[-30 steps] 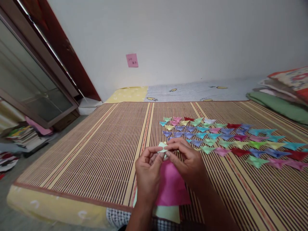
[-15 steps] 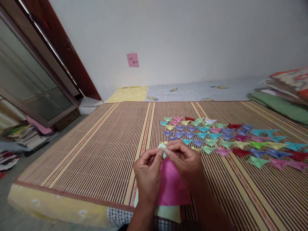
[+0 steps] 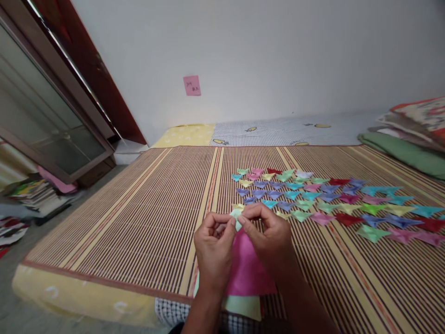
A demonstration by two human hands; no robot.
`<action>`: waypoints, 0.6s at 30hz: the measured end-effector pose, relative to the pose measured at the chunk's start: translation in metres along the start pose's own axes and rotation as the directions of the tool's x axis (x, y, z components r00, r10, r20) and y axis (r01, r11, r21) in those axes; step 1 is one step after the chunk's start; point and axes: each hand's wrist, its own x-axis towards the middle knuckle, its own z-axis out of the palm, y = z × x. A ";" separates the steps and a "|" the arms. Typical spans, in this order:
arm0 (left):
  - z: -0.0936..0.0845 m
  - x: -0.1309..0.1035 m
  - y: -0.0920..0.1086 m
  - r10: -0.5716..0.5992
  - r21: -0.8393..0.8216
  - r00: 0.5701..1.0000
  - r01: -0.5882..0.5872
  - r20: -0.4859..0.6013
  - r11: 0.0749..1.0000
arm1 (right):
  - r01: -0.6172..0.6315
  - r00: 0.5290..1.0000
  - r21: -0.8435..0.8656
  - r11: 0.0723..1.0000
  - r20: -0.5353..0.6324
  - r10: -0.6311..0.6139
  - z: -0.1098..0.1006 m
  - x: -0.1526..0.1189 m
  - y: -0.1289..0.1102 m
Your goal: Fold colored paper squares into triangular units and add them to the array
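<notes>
Left hand (image 3: 213,248) and right hand (image 3: 271,243) pinch pale-green paper (image 3: 237,212), near-edge side of mat (image 3: 139,208) (probably light, creases easily; grip edges)

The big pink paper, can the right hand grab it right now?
Probably not quite yet: the right hand is busy pinching the small pale green paper. But the pink paper lies close by, its near edge showing.

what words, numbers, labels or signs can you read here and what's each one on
Pink note on the wall: handwriting, too small and blurred to read for sure.
Stack of books or papers at left: any print is too blurred to read.
No other text can be made out.
</notes>
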 end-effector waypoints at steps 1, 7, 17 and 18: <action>0.000 0.000 0.000 0.003 -0.006 1.000 -0.003 -0.003 1.000 | -0.010 1.000 0.007 1.000 -0.002 0.010 0.000 0.000 0.001; 0.001 0.000 -0.003 0.005 -0.085 1.000 -0.005 -0.001 0.996 | -0.028 0.999 0.049 0.998 -0.019 0.029 0.001 0.000 0.005; 0.000 0.001 -0.001 0.002 -0.089 1.000 -0.003 -0.017 0.996 | 0.007 0.999 -0.002 1.000 0.051 -0.007 -0.003 0.003 -0.005; 0.000 0.001 -0.001 0.007 -0.077 1.000 -0.009 -0.025 0.997 | 0.006 0.999 -0.001 1.000 0.047 -0.006 -0.002 0.002 -0.005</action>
